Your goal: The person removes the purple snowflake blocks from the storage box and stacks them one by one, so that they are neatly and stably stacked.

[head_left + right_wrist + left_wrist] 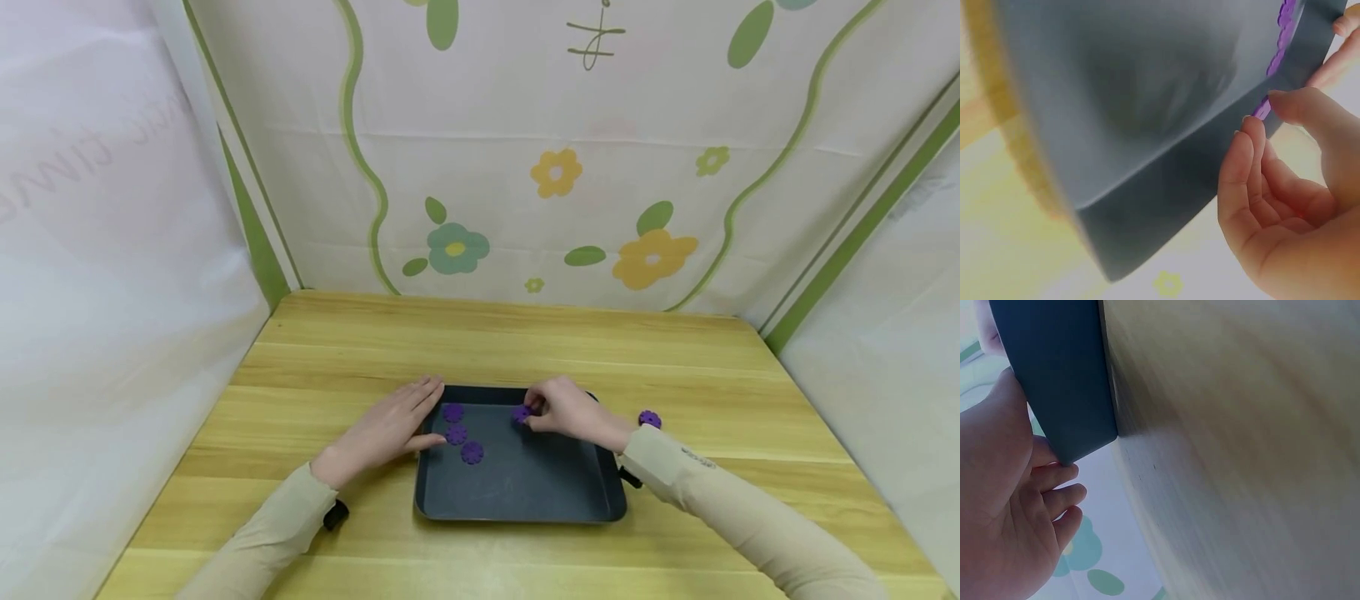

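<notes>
A dark rectangular baking tray (517,487) lies on the table. My left hand (390,421) rests at its far left corner, fingers extended along the rim and thumb reaching over the left wall. In the left wrist view, the left hand (1010,506) touches the outer corner of the tray (1060,375). Over the far part of the tray, my right hand (566,410) pinches a purple flower-shaped disc (521,414) between thumb and fingertips; the right wrist view shows this disc (1262,109) edge-on. Three similar purple discs (457,434) lie in a slanting line at the tray's left.
Another purple flower-shaped disc (650,418) lies on the wooden table (525,337) right of the tray, beside the right sleeve. Fabric walls printed with flowers (652,258) enclose the table at the back and sides.
</notes>
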`<state>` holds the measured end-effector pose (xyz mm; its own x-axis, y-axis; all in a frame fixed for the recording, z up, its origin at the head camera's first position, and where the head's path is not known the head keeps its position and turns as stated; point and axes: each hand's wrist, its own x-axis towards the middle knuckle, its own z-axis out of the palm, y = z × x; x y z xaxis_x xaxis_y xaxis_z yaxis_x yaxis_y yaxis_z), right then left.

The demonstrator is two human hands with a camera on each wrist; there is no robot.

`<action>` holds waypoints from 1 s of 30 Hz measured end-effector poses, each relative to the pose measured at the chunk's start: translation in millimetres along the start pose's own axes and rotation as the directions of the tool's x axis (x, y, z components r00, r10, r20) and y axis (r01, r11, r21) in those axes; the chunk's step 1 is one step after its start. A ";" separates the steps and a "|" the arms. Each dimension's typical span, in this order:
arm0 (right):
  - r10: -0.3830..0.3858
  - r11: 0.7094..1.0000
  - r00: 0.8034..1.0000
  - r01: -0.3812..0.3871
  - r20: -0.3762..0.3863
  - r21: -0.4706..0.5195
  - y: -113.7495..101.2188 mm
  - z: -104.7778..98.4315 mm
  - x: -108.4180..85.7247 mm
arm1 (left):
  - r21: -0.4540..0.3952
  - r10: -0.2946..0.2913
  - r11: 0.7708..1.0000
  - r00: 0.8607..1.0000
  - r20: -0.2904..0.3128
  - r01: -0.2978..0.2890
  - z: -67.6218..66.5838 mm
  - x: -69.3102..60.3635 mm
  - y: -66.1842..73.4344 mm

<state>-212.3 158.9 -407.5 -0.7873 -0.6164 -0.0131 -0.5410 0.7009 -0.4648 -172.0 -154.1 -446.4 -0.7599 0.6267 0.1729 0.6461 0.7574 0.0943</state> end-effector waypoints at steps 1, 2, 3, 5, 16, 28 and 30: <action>0.003 1.000 1.000 -0.003 -0.006 0.001 1.4 -1.7 -0.8 | 0.000 -0.002 1.000 1.000 0.003 0.002 0.0 0.1 0.1; 0.007 1.000 1.000 -0.007 -0.010 0.001 2.9 -3.4 -1.6 | 0.000 -0.004 1.000 1.000 0.005 0.004 -0.1 0.1 0.1; 0.014 1.000 1.000 -0.013 -0.016 0.005 4.1 -5.0 -2.4 | 0.001 -0.005 1.000 1.000 0.008 0.005 -0.4 0.0 0.3; 0.029 1.000 0.999 -0.029 -0.025 0.011 6.9 -8.3 -4.2 | 0.004 -0.006 1.000 1.000 0.011 0.006 -0.4 0.1 0.4; 0.101 0.995 0.993 -0.101 -0.067 0.009 26.5 -20.4 -16.6 | 0.015 0.013 1.000 1.000 -0.024 -0.012 -0.5 -0.5 -1.1; 0.149 0.988 0.981 -0.153 -0.123 -0.021 44.7 -28.7 -32.8 | 0.011 0.008 1.000 1.000 -0.003 -0.008 0.1 -0.5 -0.7; 0.153 0.987 0.979 -0.158 -0.133 -0.029 48.7 -30.1 -35.7 | 0.011 0.011 1.000 1.000 -0.009 -0.011 0.6 -0.6 -0.8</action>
<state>-219.4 225.9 -402.9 -0.8928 -0.4493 0.0336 -0.4186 0.7996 -0.4307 -172.1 -155.0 -447.2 -0.7517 0.6336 0.1831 0.6539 0.7522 0.0815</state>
